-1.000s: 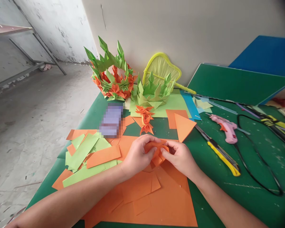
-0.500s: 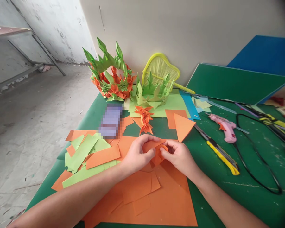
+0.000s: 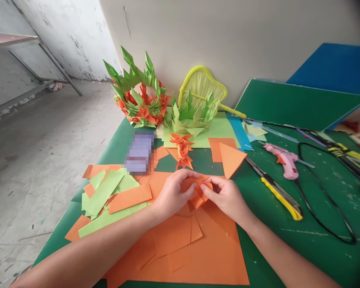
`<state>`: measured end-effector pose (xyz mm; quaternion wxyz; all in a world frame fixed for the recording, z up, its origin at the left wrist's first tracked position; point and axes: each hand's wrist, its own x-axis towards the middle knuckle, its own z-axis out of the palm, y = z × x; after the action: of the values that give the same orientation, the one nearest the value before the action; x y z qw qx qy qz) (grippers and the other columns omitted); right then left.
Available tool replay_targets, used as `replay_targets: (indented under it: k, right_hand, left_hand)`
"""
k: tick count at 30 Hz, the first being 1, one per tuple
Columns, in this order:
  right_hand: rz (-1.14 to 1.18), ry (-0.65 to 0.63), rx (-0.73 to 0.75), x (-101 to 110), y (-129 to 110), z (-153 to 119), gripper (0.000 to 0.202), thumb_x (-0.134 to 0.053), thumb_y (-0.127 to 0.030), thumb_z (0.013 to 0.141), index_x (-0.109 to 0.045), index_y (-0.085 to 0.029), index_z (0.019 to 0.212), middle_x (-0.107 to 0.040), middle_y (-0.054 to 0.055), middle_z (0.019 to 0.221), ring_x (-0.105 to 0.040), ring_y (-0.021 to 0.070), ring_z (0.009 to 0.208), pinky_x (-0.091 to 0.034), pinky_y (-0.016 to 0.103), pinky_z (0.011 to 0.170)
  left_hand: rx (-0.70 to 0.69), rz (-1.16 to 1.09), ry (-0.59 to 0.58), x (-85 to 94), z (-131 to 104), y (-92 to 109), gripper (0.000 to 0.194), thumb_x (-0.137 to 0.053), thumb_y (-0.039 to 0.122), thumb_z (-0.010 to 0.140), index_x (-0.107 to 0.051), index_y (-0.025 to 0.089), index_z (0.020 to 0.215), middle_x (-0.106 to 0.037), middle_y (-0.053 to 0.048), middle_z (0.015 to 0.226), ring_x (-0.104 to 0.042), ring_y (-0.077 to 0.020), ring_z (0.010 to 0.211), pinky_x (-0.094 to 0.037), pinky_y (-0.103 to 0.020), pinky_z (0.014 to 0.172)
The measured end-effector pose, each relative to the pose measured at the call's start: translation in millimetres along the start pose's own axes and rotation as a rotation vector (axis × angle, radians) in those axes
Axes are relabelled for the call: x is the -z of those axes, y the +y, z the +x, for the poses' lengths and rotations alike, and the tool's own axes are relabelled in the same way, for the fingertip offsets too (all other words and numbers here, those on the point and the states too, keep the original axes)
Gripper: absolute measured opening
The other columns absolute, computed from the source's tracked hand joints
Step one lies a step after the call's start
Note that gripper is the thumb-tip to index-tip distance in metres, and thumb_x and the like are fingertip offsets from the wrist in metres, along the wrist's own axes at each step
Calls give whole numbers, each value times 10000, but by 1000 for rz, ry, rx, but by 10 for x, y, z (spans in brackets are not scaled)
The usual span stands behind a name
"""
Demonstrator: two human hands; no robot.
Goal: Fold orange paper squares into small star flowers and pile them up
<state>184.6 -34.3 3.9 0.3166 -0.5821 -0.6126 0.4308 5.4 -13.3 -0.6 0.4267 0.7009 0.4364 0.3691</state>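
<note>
Fingers of both hands are pinched close on one small folded orange piece [image 3: 198,192], held just above the big orange sheet [image 3: 210,256] on the green table [image 3: 288,240]. From the left: a heap of loose green and orange strips [image 3: 114,196] lies just beside the left forearm, and a sweep of that arm could, I reckon, push them off the table edge. Next, the left hand [image 3: 171,196] curls its thumb and fingertips around the fold's near side; squeeze too hard and the creases may flatten or tear. Finished orange paper flowers [image 3: 183,150] sit just beyond the knuckles, near enough to be knocked. The right hand [image 3: 226,196] nips the fold's other side with thumb and forefinger, so pulling against the left could split the paper. Further right, a yellow utility knife [image 3: 277,194] lies near the right wrist. Whether its blade is out I cannot tell, but a careless reach risks a cut. The pink glue gun [image 3: 283,162] and its black cord [image 3: 327,208] could snag a sleeveless arm.
</note>
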Motion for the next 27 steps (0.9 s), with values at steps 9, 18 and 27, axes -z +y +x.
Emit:
replay_targets:
  k: [9,18,27]
  right_hand:
    - [24,20,44,8,20,10,309,-605,-465,836,-655,-176,736,-589,10,645,-511,147,595,-394,244,521]
    - [27,-20,-20,14,1,-5,268,-617,-425,839,-683,-167,810,-523,-20,614,-404,111,554,-333,240,504]
    - [191,-11,-3,-3,0,-7,311,-630,-486,831,-622,-202,958,-634,11,760,-580,156,669,-474,266,606]
  left_hand:
    - [6,-103,-28,32,-6,30,265,-547,86,791,-641,195,1013,-691,-55,1052,-624,-196,1030,-473,-355,957]
    - [202,-303,-82,55,21,52,200,-562,194,829,-656,179,1005,-684,-66,1085,-627,-213,1043,-475,-355,955]
    - [43,-175,2,27,34,-26,112,-561,166,849,-662,186,894,-665,-43,925,-595,-168,945,-456,-315,899]
